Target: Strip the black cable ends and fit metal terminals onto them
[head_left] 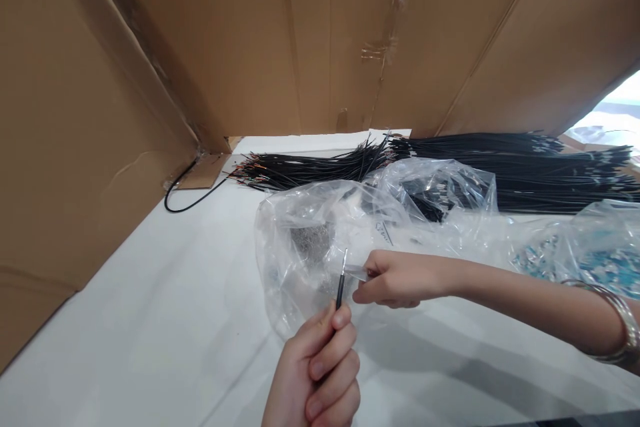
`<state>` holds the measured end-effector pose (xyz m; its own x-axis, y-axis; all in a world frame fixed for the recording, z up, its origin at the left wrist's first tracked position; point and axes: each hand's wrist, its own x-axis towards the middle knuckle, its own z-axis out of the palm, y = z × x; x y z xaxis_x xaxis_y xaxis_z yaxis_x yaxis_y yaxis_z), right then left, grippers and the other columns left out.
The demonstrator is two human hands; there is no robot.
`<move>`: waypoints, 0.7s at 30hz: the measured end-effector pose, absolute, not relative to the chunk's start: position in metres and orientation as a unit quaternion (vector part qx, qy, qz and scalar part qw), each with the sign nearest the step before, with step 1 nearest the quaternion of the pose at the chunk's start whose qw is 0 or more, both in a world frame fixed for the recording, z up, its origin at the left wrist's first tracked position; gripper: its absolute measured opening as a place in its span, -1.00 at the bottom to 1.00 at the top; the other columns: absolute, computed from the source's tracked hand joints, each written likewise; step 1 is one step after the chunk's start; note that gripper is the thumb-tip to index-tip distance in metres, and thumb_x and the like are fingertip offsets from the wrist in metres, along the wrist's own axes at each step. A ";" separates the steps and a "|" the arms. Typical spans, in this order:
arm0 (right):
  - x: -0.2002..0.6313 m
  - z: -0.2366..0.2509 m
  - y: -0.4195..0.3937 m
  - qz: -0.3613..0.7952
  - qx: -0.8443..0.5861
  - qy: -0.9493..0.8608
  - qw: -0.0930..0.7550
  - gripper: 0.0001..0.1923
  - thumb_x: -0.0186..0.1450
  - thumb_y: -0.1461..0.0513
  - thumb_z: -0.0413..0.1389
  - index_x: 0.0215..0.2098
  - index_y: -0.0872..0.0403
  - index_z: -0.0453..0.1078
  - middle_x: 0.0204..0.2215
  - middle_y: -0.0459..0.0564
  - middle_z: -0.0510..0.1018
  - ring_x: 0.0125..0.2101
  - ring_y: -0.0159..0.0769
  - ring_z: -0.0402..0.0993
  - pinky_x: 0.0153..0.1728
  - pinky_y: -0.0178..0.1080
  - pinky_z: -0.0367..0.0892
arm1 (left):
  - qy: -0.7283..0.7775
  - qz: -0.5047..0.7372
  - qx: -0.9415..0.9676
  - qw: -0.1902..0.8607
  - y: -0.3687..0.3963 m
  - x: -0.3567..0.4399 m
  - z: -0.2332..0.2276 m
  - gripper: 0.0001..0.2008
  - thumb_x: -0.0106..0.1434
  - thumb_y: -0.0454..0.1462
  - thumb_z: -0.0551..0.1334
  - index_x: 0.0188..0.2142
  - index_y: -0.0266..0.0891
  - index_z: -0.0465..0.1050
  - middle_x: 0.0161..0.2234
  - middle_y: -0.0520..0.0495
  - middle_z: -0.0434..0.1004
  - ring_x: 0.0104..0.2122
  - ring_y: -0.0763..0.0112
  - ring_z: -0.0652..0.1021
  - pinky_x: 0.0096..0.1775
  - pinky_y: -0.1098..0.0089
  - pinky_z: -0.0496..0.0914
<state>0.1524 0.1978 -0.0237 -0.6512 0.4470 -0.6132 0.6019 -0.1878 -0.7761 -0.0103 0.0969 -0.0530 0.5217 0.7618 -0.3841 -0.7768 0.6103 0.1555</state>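
Observation:
My left hand [320, 367] is low in the middle, closed around a thin black wire [341, 288] that points up, its bare metal tip showing. My right hand [395, 278] reaches in from the right and pinches a fold of a clear plastic bag [300, 240], right beside the wire's tip. The bag lies crumpled on the white table [165, 320] and seems to hold small metal parts, which are blurred. A silver bangle [625, 327] circles my right wrist.
Two long bundles of black wires lie behind the bag, one at the centre [310, 170] and one on the right [530, 170]. A loose black cable [187, 203] curls by the left corner. Cardboard walls [75, 147] close off the left and back. Another clear bag [595, 253] sits at the right.

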 end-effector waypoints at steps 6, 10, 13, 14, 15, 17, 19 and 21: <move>0.153 -0.025 0.192 -0.625 0.391 0.675 0.036 -0.67 0.18 0.32 0.03 -0.69 0.07 0.04 -0.78 -0.30 0.04 -0.73 -0.57 -0.09 -0.71 -0.37 -0.15 | 0.153 0.415 -0.018 0.897 0.096 -0.013 -0.054 -0.85 0.21 -0.38 0.30 -0.48 -0.38 0.42 -0.76 0.22 0.12 -0.83 0.75 -0.11 -0.82 0.65 -0.14; 0.154 -0.025 0.190 -0.645 0.393 0.654 0.040 -0.66 0.19 0.30 0.03 -0.69 0.07 0.06 -0.80 -0.29 0.08 -0.75 -0.58 -0.06 -0.73 -0.37 -0.14 | 0.115 0.409 -0.028 0.905 0.098 -0.011 -0.052 -0.85 0.27 -0.41 0.22 -0.45 -0.38 0.41 -0.75 0.24 0.07 -0.83 0.74 -0.11 -0.83 0.65 -0.15; 0.155 -0.027 0.188 -0.669 0.385 0.634 0.030 -0.67 0.19 0.29 0.04 -0.69 0.07 0.07 -0.81 -0.29 0.09 -0.76 -0.58 -0.05 -0.74 -0.38 -0.15 | 0.094 0.411 -0.038 0.906 0.098 -0.010 -0.051 -0.82 0.30 -0.43 0.17 -0.46 -0.37 0.39 -0.75 0.25 0.02 -0.83 0.74 -0.11 -0.84 0.67 -0.14; 0.155 -0.027 0.188 -0.680 0.379 0.627 0.027 -0.67 0.18 0.28 0.04 -0.69 0.07 0.07 -0.81 -0.29 0.09 -0.76 -0.58 -0.06 -0.75 -0.38 -0.16 | 0.089 0.409 -0.040 0.907 0.098 -0.009 -0.050 -0.80 0.31 -0.43 0.16 -0.47 -0.36 0.38 -0.75 0.25 0.00 -0.84 0.74 -0.11 -0.84 0.68 -0.13; 0.155 -0.028 0.187 -0.691 0.373 0.619 0.026 -0.67 0.18 0.28 0.04 -0.69 0.07 0.07 -0.81 -0.30 0.08 -0.76 -0.58 -0.06 -0.75 -0.38 -0.16 | 0.084 0.405 -0.040 0.910 0.097 -0.009 -0.050 -0.78 0.31 -0.43 0.15 -0.48 -0.35 0.37 -0.76 0.26 -0.02 -0.84 0.74 -0.11 -0.84 0.69 -0.13; 0.155 -0.030 0.188 -0.714 0.363 0.597 0.034 -0.67 0.17 0.27 0.05 -0.69 0.06 0.05 -0.80 -0.31 0.06 -0.76 -0.58 -0.09 -0.75 -0.39 -0.17 | 0.079 0.400 -0.043 0.912 0.098 -0.008 -0.050 -0.72 0.33 -0.44 0.12 -0.54 -0.32 0.33 -0.77 0.26 -0.05 -0.85 0.74 -0.11 -0.85 0.70 -0.12; 0.155 -0.034 0.189 -0.737 0.355 0.573 0.047 -0.65 0.15 0.26 0.06 -0.69 0.05 0.01 -0.80 -0.32 0.03 -0.76 -0.59 -0.13 -0.75 -0.40 -0.20 | 0.072 0.394 -0.042 0.916 0.099 -0.008 -0.050 -0.68 0.33 -0.46 0.09 -0.57 -0.31 0.31 -0.78 0.25 -0.07 -0.86 0.74 -0.10 -0.85 0.70 -0.11; 0.155 -0.037 0.191 -0.761 0.342 0.548 0.057 -0.64 0.13 0.25 0.06 -0.70 0.04 -0.02 -0.79 -0.34 0.00 -0.76 -0.59 -0.17 -0.75 -0.39 -0.24 | 0.069 0.393 -0.050 0.916 0.100 -0.007 -0.051 -0.69 0.33 -0.47 0.07 -0.56 -0.31 0.32 -0.78 0.25 -0.07 -0.87 0.74 -0.10 -0.86 0.69 -0.13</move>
